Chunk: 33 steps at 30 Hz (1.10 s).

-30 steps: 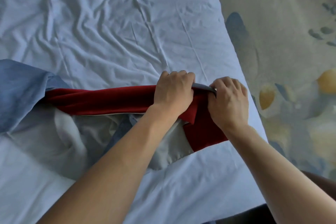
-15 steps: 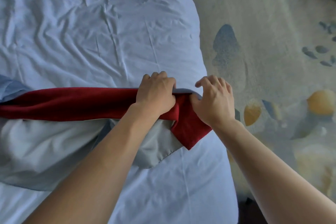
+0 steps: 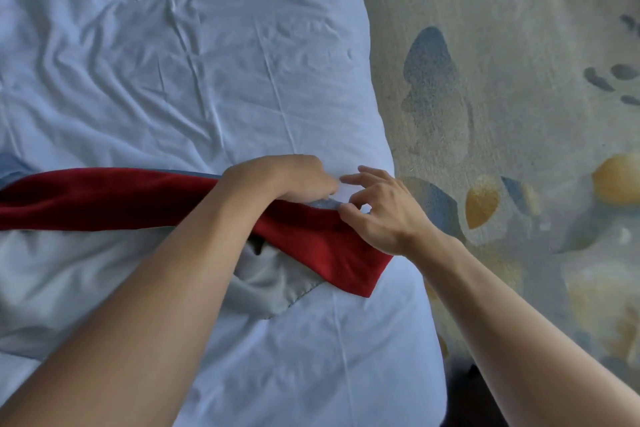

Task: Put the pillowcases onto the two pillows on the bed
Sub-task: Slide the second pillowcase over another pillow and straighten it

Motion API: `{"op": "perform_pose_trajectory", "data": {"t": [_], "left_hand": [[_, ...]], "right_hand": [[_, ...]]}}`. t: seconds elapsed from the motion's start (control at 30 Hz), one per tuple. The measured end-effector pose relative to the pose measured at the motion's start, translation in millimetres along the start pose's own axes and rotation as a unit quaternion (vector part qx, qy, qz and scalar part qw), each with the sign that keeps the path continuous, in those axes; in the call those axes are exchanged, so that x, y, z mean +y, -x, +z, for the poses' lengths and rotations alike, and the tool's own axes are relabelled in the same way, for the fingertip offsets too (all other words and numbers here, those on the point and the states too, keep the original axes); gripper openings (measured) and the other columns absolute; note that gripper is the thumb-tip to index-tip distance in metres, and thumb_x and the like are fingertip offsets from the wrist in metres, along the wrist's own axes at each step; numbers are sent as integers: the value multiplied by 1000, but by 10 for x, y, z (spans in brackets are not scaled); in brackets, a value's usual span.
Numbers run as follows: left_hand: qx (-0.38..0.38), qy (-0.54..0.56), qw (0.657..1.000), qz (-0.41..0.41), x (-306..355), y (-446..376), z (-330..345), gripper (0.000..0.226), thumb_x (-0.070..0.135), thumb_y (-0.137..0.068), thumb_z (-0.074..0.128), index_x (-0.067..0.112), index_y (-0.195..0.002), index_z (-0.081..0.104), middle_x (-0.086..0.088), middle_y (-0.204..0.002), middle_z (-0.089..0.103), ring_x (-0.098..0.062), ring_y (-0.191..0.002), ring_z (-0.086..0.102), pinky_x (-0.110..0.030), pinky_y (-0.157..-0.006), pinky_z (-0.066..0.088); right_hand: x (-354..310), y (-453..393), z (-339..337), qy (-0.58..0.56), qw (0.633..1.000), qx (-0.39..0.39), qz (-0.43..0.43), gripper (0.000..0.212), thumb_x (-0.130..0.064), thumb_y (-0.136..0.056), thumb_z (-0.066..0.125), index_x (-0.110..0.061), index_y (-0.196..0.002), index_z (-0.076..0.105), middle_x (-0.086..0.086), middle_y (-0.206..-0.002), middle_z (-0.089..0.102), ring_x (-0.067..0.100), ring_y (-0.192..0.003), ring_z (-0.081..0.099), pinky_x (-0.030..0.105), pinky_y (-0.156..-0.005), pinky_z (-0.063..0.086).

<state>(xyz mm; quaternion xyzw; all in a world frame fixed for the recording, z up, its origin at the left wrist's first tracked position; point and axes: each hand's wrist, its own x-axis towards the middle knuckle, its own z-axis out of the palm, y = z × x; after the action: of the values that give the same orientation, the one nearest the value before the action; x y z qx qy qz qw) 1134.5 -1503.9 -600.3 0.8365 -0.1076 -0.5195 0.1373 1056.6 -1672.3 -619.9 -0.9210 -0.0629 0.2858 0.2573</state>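
Observation:
A dark red pillowcase [image 3: 104, 196] with a blue-grey edge lies stretched across the bed from the left edge to near the right side. A grey pillowcase [image 3: 62, 288] lies crumpled just below it. My left hand [image 3: 287, 178] grips the red fabric near its right end, its fingers curled over the cloth. My right hand [image 3: 377, 210] pinches the blue-grey hem [image 3: 325, 203] between thumb and forefinger, the other fingers spread. No pillow shows in this view.
The wrinkled pale blue bed sheet [image 3: 173, 62] fills the left and middle. The bed's right edge runs down the frame beside a patterned carpet [image 3: 502, 80] with blue and yellow shapes.
My right hand has opened from a full grip to a thumb-and-forefinger pinch on the hem. My left hand has turned over the fabric. The view has shifted slightly left.

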Motion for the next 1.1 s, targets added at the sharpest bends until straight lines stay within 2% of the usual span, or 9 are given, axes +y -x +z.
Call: {"op": "perform_pose_trajectory", "data": {"t": [0.17, 0.3, 0.37, 0.47, 0.63, 0.77, 0.9, 0.97, 1.1], "left_hand": [[18, -56, 997, -53, -28, -48, 129, 21, 27, -87, 61, 17, -106, 67, -3, -104, 66, -25, -93, 64, -41, -87, 54], [-16, -139, 989, -57, 19, -51, 316, 12, 27, -85, 62, 18, -89, 55, -1, -80, 53, -18, -69, 53, -33, -64, 47], [39, -194, 980, -28, 50, -41, 375, 9, 25, -87, 60, 20, -94, 58, 1, -83, 53, -18, -68, 50, -31, -60, 37], [141, -195, 970, 17, 91, -32, 395, 13, 21, -87, 58, 23, -99, 63, -3, -99, 60, -23, -80, 50, -34, -69, 36], [427, -137, 884, 134, 83, 63, 243, 3, 17, -79, 61, 17, -77, 59, -4, -92, 53, -27, -89, 49, -38, -73, 38], [295, -29, 950, 104, 7, 52, 223, 38, 45, -90, 47, 20, -63, 50, 2, -72, 57, -20, -66, 52, -31, -58, 33], [164, 30, 986, 23, -58, -51, 171, 26, 36, -94, 44, 25, -86, 66, 2, -91, 65, -20, -79, 59, -33, -61, 41], [184, 4, 982, 32, -42, -56, 193, 16, 34, -93, 50, 28, -93, 64, 5, -97, 65, -20, -85, 59, -32, -65, 41], [376, 10, 920, 108, 10, 127, 368, 18, 33, -93, 52, 20, -89, 63, 2, -93, 63, -23, -87, 57, -40, -76, 45]], "right_hand": [[-32, 7, 167, -40, 996, 72, 26, 44, -40, -94, 47, -17, -67, 73, -6, -129, 65, 16, -135, 42, 28, -109, 32], [20, 13, 248, 53, 992, 101, 44, 25, -38, -85, 64, -20, -98, 75, -2, -138, 57, 20, -136, 39, 33, -111, 29], [42, 46, 296, 107, 992, 49, 36, 39, -48, -82, 66, -21, -108, 74, -1, -147, 48, 21, -145, 27, 40, -119, 20], [-4, 80, 315, 137, 988, 62, 45, 30, -41, -86, 63, -16, -98, 76, 3, -147, 49, 24, -145, 29, 45, -118, 21], [-36, 2, 50, 100, 947, 301, 51, 14, -24, -82, 65, -10, -82, 65, 9, -114, 65, 33, -106, 55, 46, -103, 37], [-57, -32, -10, 72, 954, 290, 16, 14, -22, -76, 64, -10, -80, 70, 9, -126, 64, 31, -122, 52, 47, -111, 32], [-11, 101, 164, 41, 978, 204, -3, 25, -33, -78, 60, -14, -66, 70, 3, -128, 66, 25, -135, 45, 49, -113, 30], [49, 118, 226, 60, 977, 202, 8, 26, -30, -81, 64, -11, -63, 67, 7, -127, 67, 28, -134, 48, 50, -112, 31], [93, 30, 205, 83, 962, 254, 61, 18, -24, -83, 69, -7, -86, 72, 14, -125, 66, 36, -117, 57, 49, -105, 38]]}}
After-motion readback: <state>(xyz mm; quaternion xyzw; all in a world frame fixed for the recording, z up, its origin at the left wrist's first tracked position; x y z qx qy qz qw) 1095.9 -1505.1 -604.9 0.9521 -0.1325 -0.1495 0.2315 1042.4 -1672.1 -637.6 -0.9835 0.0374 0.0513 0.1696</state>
